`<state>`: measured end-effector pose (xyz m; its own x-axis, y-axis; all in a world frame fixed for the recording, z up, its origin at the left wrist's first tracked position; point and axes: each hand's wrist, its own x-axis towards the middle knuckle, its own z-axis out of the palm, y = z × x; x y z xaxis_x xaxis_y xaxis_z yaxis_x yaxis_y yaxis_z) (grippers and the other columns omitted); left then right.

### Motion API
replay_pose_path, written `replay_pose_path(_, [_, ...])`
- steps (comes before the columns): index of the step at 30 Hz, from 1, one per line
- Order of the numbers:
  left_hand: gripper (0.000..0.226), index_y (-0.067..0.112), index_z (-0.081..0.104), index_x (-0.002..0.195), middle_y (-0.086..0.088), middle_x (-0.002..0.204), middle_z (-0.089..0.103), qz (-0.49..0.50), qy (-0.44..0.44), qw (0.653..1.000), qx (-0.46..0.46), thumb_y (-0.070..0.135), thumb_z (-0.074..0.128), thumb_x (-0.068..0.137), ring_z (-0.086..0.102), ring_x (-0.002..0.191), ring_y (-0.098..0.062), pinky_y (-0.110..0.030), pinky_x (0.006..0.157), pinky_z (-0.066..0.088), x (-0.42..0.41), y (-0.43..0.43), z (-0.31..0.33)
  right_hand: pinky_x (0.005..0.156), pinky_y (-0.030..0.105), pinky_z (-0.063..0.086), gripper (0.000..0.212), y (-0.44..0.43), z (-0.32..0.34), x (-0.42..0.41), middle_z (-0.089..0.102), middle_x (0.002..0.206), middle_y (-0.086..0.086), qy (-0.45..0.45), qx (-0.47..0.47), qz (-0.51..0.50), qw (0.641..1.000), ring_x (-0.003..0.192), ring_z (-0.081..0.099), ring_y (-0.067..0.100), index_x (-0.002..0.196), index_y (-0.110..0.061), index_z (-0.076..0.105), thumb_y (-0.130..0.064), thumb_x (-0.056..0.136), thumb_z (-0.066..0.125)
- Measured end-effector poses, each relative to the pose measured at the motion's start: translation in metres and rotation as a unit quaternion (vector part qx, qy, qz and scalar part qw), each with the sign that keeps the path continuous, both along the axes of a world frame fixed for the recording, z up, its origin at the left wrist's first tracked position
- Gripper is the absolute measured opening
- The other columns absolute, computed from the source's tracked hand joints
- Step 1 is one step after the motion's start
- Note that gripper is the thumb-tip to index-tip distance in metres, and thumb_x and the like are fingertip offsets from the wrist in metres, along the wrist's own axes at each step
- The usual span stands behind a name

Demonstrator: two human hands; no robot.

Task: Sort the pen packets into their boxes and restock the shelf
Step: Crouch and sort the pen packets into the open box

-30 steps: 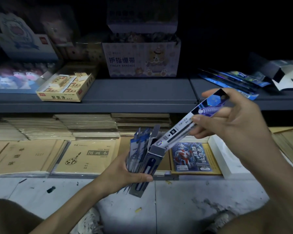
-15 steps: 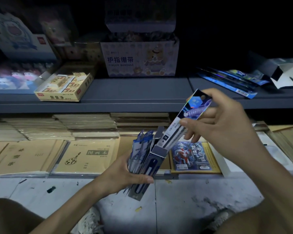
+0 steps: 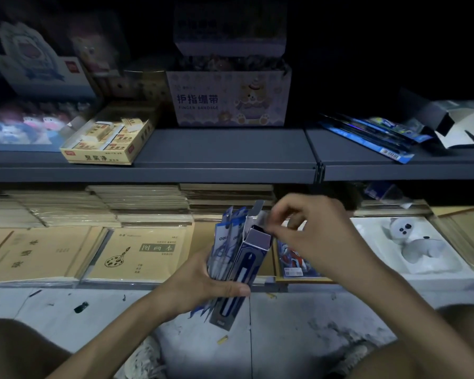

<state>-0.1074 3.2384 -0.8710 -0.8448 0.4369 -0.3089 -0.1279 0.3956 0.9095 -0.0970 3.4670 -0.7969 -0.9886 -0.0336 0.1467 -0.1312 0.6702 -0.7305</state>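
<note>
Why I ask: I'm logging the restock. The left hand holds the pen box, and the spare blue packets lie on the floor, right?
Not quite. The left hand does hold the pen box, but the spare blue packets lie on the upper shelf instead; the head view shows it.

You face a grey shelf carrying an eraser box, a finger bandage box and loose pen packets. Below it, notebooks lie stacked.

A stationery shop: grey shelf stocked with eraser box and stacked exercise books.
</note>
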Motion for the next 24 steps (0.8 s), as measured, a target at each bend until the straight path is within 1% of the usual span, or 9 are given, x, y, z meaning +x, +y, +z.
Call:
replay_pose_path(2, [0.065, 0.023, 0.059, 0.128, 0.006, 0.113, 0.077, -0.001, 0.000, 1.000, 0.002, 0.027, 0.093, 0.072, 0.074, 0.105, -0.013, -0.039, 0.096, 0.060, -0.001, -0.002, 0.000, 0.065, 0.017, 0.048, 0.014, -0.002, -0.003, 0.000, 0.071, 0.080, -0.020, -0.003, 0.006, 0.002, 1.000, 0.075, 0.065, -0.001, 0.078, -0.036, 0.071, -0.029, 0.088, 0.078])
replay_pose_path(6, [0.057, 0.023, 0.059, 0.124, 0.010, 0.108, 0.078, -0.009, 0.000, 1.000, 0.015, 0.013, 0.090, 0.076, 0.075, 0.101, -0.010, -0.026, 0.086, 0.060, 0.001, -0.001, 0.000, 0.069, 0.030, 0.056, 0.014, 0.003, 0.005, -0.004, 0.073, 0.077, -0.010, 0.038, -0.130, -0.022, 0.991, 0.072, 0.067, 0.007, 0.080, -0.029, 0.075, -0.029, 0.094, 0.073])
replay_pose_path(8, [0.057, 0.023, 0.059, 0.124, 0.010, 0.109, 0.078, -0.013, 0.001, 1.000, 0.020, 0.009, 0.089, 0.077, 0.075, 0.101, -0.010, -0.024, 0.086, 0.059, 0.001, -0.001, 0.000, 0.072, 0.030, 0.057, 0.011, 0.003, 0.010, -0.003, 0.073, 0.081, -0.008, 0.041, -0.144, -0.005, 0.989, 0.076, 0.067, 0.011, 0.084, -0.029, 0.076, -0.032, 0.094, 0.073])
replay_pose_path(11, [0.060, 0.023, 0.059, 0.126, 0.010, 0.111, 0.078, -0.029, 0.015, 0.999, 0.019, 0.006, 0.089, 0.077, 0.074, 0.102, -0.009, -0.020, 0.085, 0.057, 0.001, 0.000, -0.002, 0.071, 0.022, 0.051, 0.008, 0.000, 0.010, -0.003, 0.070, 0.088, -0.010, 0.042, -0.080, 0.027, 0.996, 0.081, 0.065, 0.008, 0.084, -0.032, 0.078, -0.033, 0.090, 0.073])
replay_pose_path(12, [0.060, 0.024, 0.059, 0.126, 0.011, 0.111, 0.077, -0.032, 0.018, 0.999, 0.018, 0.006, 0.089, 0.077, 0.074, 0.102, -0.008, -0.018, 0.084, 0.056, 0.001, 0.000, -0.002, 0.070, 0.023, 0.051, 0.008, -0.001, 0.011, -0.004, 0.069, 0.089, -0.011, 0.035, -0.062, 0.041, 0.997, 0.081, 0.064, 0.008, 0.082, -0.032, 0.078, -0.030, 0.088, 0.074])
replay_pose_path(15, [0.059, 0.028, 0.058, 0.122, 0.017, 0.109, 0.077, -0.043, 0.021, 0.999, 0.012, 0.006, 0.089, 0.077, 0.073, 0.100, -0.003, -0.014, 0.084, 0.053, 0.001, 0.000, -0.002, 0.076, 0.034, 0.053, 0.012, -0.001, 0.012, -0.004, 0.068, 0.088, -0.013, 0.011, -0.020, 0.081, 0.996, 0.078, 0.061, 0.012, 0.081, -0.033, 0.078, -0.024, 0.089, 0.075])
replay_pose_path(19, [0.061, 0.032, 0.056, 0.122, 0.022, 0.108, 0.075, -0.061, 0.013, 0.998, 0.013, 0.006, 0.088, 0.077, 0.072, 0.102, -0.001, -0.014, 0.085, 0.053, 0.000, 0.001, -0.001, 0.075, 0.041, 0.054, 0.010, 0.001, 0.014, -0.007, 0.068, 0.085, -0.014, 0.009, 0.016, 0.116, 0.993, 0.075, 0.060, 0.015, 0.090, -0.038, 0.078, -0.028, 0.090, 0.077])
replay_pose_path(21, [0.063, 0.033, 0.055, 0.123, 0.023, 0.110, 0.075, -0.066, 0.012, 0.998, 0.011, 0.007, 0.089, 0.077, 0.071, 0.104, -0.001, -0.013, 0.087, 0.052, 0.000, 0.002, -0.001, 0.074, 0.038, 0.054, 0.012, 0.002, 0.014, -0.010, 0.069, 0.085, -0.014, -0.002, 0.040, 0.136, 0.990, 0.076, 0.060, 0.012, 0.092, -0.038, 0.079, -0.026, 0.090, 0.078])
replay_pose_path(24, [0.065, 0.034, 0.055, 0.125, 0.021, 0.111, 0.075, -0.066, 0.013, 0.998, 0.009, 0.009, 0.090, 0.076, 0.071, 0.106, -0.002, -0.016, 0.089, 0.052, 0.000, 0.002, -0.001, 0.068, 0.028, 0.048, 0.010, 0.005, 0.012, -0.013, 0.069, 0.084, -0.016, -0.007, 0.069, 0.146, 0.987, 0.078, 0.058, 0.003, 0.087, -0.036, 0.080, -0.026, 0.089, 0.081])
